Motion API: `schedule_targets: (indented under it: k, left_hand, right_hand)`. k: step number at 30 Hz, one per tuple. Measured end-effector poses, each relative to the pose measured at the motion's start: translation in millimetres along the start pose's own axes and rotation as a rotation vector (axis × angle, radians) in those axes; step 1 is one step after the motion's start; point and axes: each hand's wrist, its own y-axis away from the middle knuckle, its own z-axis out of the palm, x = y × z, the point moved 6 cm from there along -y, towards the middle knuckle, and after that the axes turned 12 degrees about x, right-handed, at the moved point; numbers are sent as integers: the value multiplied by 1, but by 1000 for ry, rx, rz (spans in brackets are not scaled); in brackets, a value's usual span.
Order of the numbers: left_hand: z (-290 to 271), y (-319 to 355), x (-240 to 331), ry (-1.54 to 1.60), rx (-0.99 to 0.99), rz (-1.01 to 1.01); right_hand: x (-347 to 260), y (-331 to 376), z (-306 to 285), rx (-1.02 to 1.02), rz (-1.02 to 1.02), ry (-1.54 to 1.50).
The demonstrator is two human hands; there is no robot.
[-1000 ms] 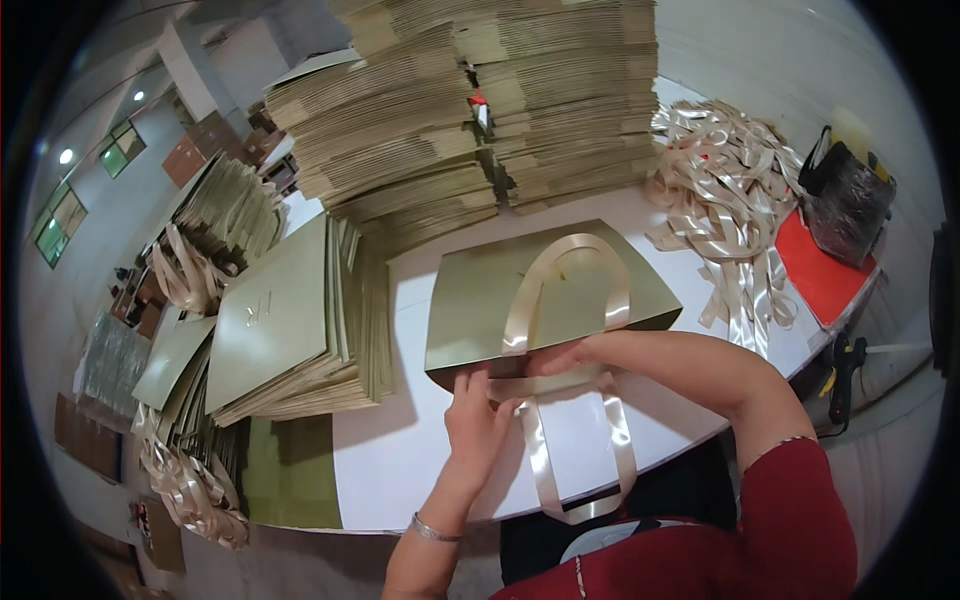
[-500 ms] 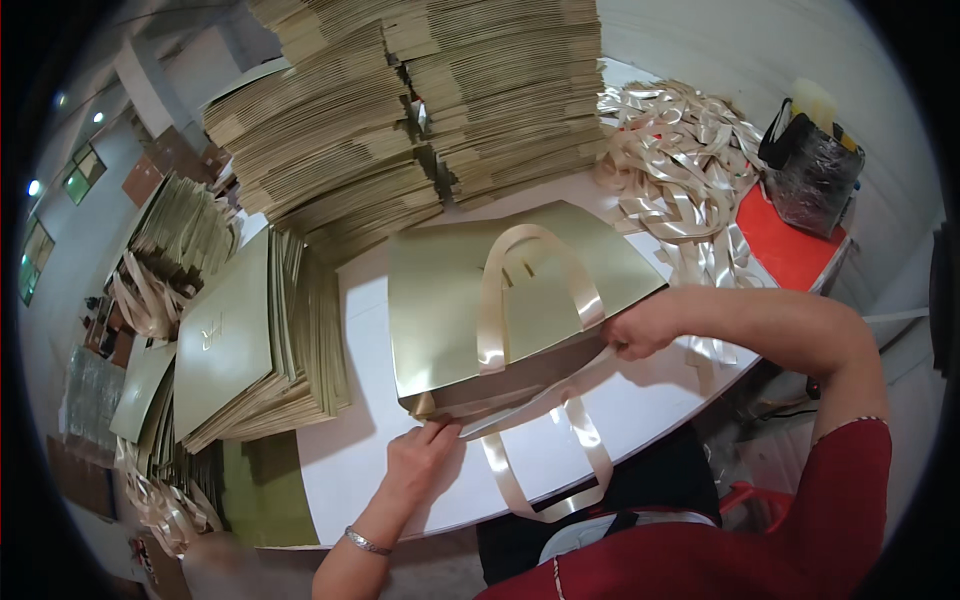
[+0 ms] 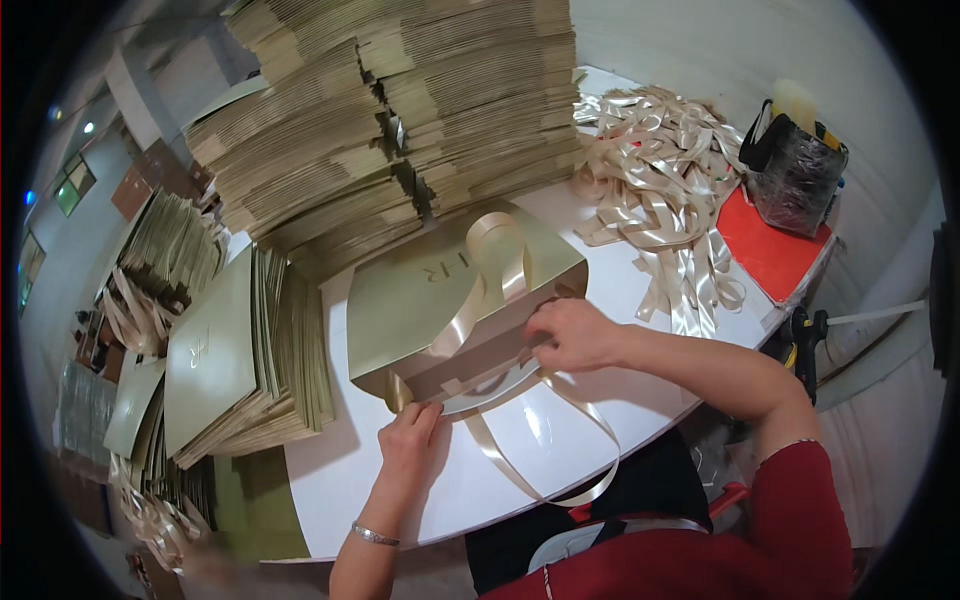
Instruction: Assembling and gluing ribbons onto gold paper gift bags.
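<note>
A pale gold-green paper bag (image 3: 420, 290) lies on its side on the white table, its mouth toward me and gaping. One cream ribbon handle (image 3: 517, 265) stands up over its top face. Another ribbon handle (image 3: 500, 465) loops from the lower lip down past the table's front edge. My left hand (image 3: 408, 445), wearing a bracelet, is closed with its fingertips pinching the lower lip near the left corner. My right hand (image 3: 572, 335) is closed at the right part of the mouth, fingers curled at the lip; its fingertips are partly hidden.
Tall stacks of flat bags (image 3: 480, 110) stand behind. More flat bags (image 3: 215, 350) lean at the left. A heap of cream ribbons (image 3: 665, 170) lies back right, beside a red sheet (image 3: 765, 245) and a black plastic-wrapped holder (image 3: 795, 180). A black-handled tool (image 3: 808, 345) is at the right edge.
The bag's mouth has opened wider and its upper handle has twisted and tipped. My right hand has moved left along the lip. The lower ribbon loop has swung and rounded out.
</note>
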Motion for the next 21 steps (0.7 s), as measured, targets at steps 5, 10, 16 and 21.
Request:
schedule_targets:
  k: [5, 10, 16, 21]
  left_hand:
    - [1, 1, 2, -24, 36, -17]
    - [6, -2, 8, -9, 72, -20]
    - [2, -12, 5, -43, 111, -36]
    - [12, 1, 10, -21, 116, -18]
  right_hand:
    - [8, 0, 22, 44, -123, 142]
    - [25, 6, 23, 28, -26, 114]
    - [-56, 45, 30, 16, -403, -106]
    - [-83, 77, 69, -14, -428, -141]
